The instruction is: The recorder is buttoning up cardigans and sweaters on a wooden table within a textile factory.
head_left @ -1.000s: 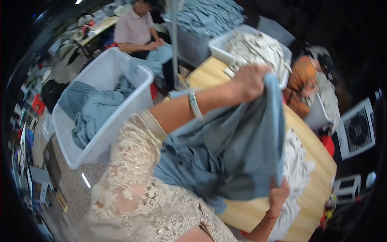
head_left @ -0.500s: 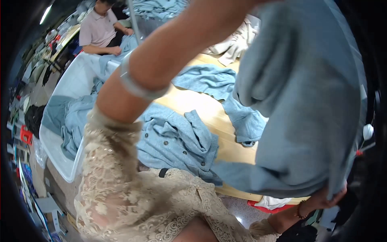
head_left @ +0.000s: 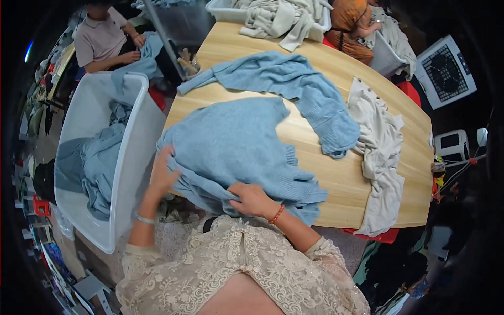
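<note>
A light blue knit sweater [head_left: 226,131] lies spread on the near left part of the wooden table, its near edge bunched and hanging over the table's edge. My right hand [head_left: 254,200] has its fingers closed on that near edge. At the sweater's left side, my left hand [head_left: 165,172] touches the cloth with its fingers apart, slightly blurred. Ribbed edges overlap at the sweater's right end; whether another garment lies underneath is hidden. Beyond it rests another blue knit piece [head_left: 283,73], stretching from upper left to a ribbed end at the right.
On the right of the table [head_left: 341,205] lies a cream knit garment [head_left: 379,157] with buttons. A white tub [head_left: 142,142] with blue knitwear stands at my left. Another tub [head_left: 223,11] holds cream knitwear at the far edge. Two people [head_left: 102,39] [head_left: 353,31] sit beyond the table.
The blue sweater held up at the right has come down onto the table, where the buttoned cardigan was visible. Both my hands have lowered to its near edge. My view has shifted.
</note>
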Tool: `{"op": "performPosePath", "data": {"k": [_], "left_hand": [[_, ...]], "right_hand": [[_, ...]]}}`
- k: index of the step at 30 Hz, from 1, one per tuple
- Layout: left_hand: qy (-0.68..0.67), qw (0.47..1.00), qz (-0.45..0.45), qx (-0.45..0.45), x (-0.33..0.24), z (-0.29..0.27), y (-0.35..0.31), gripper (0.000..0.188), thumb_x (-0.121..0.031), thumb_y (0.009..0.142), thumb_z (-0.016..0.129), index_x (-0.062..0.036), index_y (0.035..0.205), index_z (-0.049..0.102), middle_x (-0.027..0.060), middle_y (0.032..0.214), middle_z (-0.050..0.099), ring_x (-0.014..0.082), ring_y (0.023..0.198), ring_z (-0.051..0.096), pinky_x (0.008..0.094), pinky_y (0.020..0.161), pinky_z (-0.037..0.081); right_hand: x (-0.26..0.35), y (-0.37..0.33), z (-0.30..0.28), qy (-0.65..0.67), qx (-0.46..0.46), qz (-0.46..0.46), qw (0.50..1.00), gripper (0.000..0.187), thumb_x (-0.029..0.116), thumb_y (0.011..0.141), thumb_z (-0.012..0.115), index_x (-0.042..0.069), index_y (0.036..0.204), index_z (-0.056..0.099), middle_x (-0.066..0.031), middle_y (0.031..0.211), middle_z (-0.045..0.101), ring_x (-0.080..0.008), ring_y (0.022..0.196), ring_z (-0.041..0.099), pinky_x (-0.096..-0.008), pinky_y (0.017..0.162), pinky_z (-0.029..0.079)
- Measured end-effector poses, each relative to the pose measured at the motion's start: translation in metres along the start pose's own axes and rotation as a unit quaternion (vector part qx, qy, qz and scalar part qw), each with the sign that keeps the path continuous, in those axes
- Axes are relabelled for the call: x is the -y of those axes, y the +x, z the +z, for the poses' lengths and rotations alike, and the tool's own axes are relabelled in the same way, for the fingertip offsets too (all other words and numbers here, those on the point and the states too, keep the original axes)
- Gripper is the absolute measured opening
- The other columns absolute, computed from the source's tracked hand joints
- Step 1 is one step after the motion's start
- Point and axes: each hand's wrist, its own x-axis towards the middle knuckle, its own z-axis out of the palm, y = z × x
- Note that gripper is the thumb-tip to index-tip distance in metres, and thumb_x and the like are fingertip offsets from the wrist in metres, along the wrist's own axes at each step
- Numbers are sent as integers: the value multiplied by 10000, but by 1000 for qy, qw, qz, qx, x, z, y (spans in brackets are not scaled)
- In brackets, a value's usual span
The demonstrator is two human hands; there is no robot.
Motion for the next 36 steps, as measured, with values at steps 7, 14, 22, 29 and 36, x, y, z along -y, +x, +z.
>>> {"op": "performPosePath", "data": {"k": [7, 14, 22, 29, 36], "left_hand": [[-177, 953, 92, 227, -112, 45, -24, 567, -189, 770, 710, -101, 1290, 500, 175, 1056, 640, 285, 911, 645, 321, 793, 495], [-248, 948, 10, 198, -77, -11, -22, 204, -149, 851, 657, 13, 972, 635, 3, 814, 634, 48, 767, 533, 227, 692, 445], [-129, 972, -53, 188, -12, -19, -18, 217, -156, 847, 638, 4, 988, 596, 37, 764, 607, 129, 708, 536, 271, 667, 430], [214, 964, 158, 8, 30, 54, -26, 471, -98, 715, 664, -102, 1171, 549, 177, 1162, 512, 347, 1076, 495, 456, 842, 403], [196, 952, 236, -13, 30, 89, -22, 349, -109, 789, 563, -102, 1138, 583, 114, 1127, 558, 278, 1058, 530, 403, 885, 391]], "right_hand": [[4, -2, -4, 12, -61, 0, 998, 341, 103, 699, 679, 128, 1017, 557, -107, 961, 556, -328, 845, 595, -422, 681, 481], [-57, -55, -24, -198, -210, 179, 941, 306, 66, 670, 662, 79, 966, 587, -106, 955, 599, -324, 939, 580, -413, 795, 464], [-60, -69, -73, 206, -290, 163, 920, 88, 15, 869, 534, 28, 942, 581, -14, 689, 524, -54, 597, 453, -217, 548, 379], [-80, -1, -55, -18, -395, 109, 912, 109, 72, 842, 609, 48, 948, 605, -113, 725, 596, -234, 594, 590, -326, 552, 466], [-50, -18, 24, -154, -195, 23, 968, 356, 162, 717, 722, 99, 1046, 601, -119, 987, 573, -313, 919, 560, -402, 760, 471]]}}
